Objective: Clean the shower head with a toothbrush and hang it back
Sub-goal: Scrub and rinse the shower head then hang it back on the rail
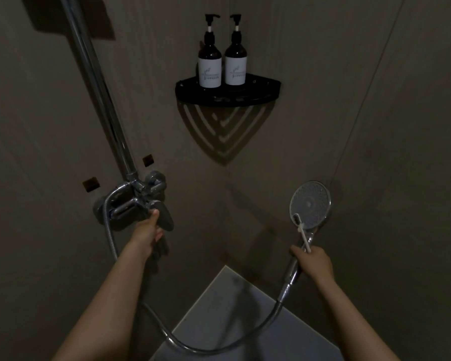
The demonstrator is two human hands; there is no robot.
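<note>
ok so the shower head is off its holder, sitting right of centre in the lower half of the frame; the right grip is wrapped round its handle with the toothbrush clamped in the same fist. The brush lies along the handle, bristle end up, resting on the lower left edge of the spray face.

The left grip is at the mixer lever left of centre; looks like thumb on top and fingers underneath, pinching it, though it's pretty dim.

My guess is this is the water on/off bit for rinsing; if so, ease the lever slowly rather than yanking it. The head's long axis runs nearly upright, from the hose joint at the bottom up to the disc, leaning slightly right at the top; the spray face is turned back toward the camera. So I'd tip the face down at the floor first, or you'll likely get soaked; keep the right fist tight too.
</note>
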